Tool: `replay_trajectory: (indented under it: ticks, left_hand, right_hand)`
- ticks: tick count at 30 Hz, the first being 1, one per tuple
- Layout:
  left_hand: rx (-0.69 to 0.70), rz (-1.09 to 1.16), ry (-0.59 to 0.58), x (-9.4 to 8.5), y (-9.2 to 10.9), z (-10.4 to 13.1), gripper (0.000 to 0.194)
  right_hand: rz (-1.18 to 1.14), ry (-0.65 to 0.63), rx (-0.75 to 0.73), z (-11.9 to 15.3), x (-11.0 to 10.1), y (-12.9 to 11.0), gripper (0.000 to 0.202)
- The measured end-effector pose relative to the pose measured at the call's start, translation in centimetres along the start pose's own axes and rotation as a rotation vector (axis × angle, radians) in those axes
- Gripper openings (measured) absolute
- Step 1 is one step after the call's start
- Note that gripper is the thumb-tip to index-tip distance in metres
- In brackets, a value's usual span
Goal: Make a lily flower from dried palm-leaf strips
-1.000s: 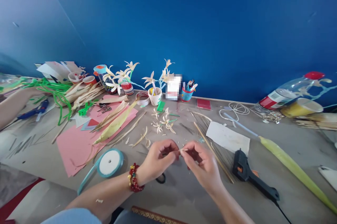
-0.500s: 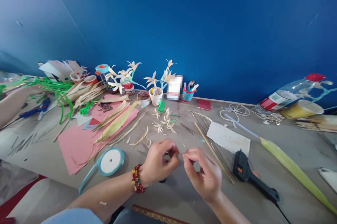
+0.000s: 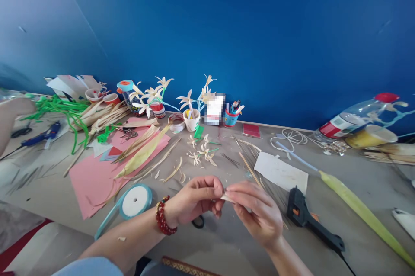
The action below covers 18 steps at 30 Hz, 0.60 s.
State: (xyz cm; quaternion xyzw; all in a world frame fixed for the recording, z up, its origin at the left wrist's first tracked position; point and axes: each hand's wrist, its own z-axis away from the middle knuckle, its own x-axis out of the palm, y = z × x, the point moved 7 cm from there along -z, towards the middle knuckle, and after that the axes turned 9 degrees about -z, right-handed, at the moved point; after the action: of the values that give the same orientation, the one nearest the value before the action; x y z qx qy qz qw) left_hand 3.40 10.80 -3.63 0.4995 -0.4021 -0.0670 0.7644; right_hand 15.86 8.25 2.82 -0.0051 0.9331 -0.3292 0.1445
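My left hand [image 3: 199, 198], with a red bead bracelet [image 3: 164, 216] at its wrist, is closed with its fingertips pinching a small pale strip [image 3: 228, 198] that looks like corn husk. The fingers of my right hand [image 3: 257, 210] close on the strip's other side, so the hands nearly touch. Most of the strip is hidden by the fingers. Below my left hand a black loop [image 3: 198, 222] shows, perhaps a scissors handle. Beyond the hands lie small husk flowers [image 3: 204, 150], some on green stems, and loose husk scraps [image 3: 175, 170].
To the left are a ribbon spool [image 3: 135, 201], pink paper [image 3: 84, 185] and green pipe cleaners [image 3: 76, 122]. A black glue gun [image 3: 311, 219] and a long husk-wrapped stem [image 3: 353, 202] lie right. Cups with flowers [image 3: 191, 120] stand by the wall. Another person's arm [image 3: 13, 113] reaches in far left.
Both hands have turned, and the pale strip between them shows more clearly. My right hand has shifted slightly right. The other person's hand has drawn back left.
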Motion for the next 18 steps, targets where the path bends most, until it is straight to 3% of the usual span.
replay_trajectory:
  ticks: [3,5,7,11,18]
  left_hand:
    - [0.119,-0.141,0.093,-0.5,1.2,0.4,0.023]
    - [0.201,-0.258,0.167,-0.7,2.0,0.6,0.024]
    - [0.239,-0.337,0.209,-0.9,2.4,0.8,0.025]
    - [0.226,-0.361,0.172,-0.7,2.0,0.6,0.024]
    - [0.154,-0.215,0.131,-0.9,1.3,0.2,0.027]
  right_hand:
    - [-0.208,0.07,0.289,0.6,0.0,1.9,0.027]
    - [-0.448,0.082,0.516,1.4,0.8,3.3,0.014]
    - [-0.623,0.088,0.66,1.9,1.7,4.2,0.013]
    - [-0.681,0.128,0.798,2.6,2.3,5.2,0.018]
    - [-0.822,0.166,0.913,2.9,2.6,5.4,0.023]
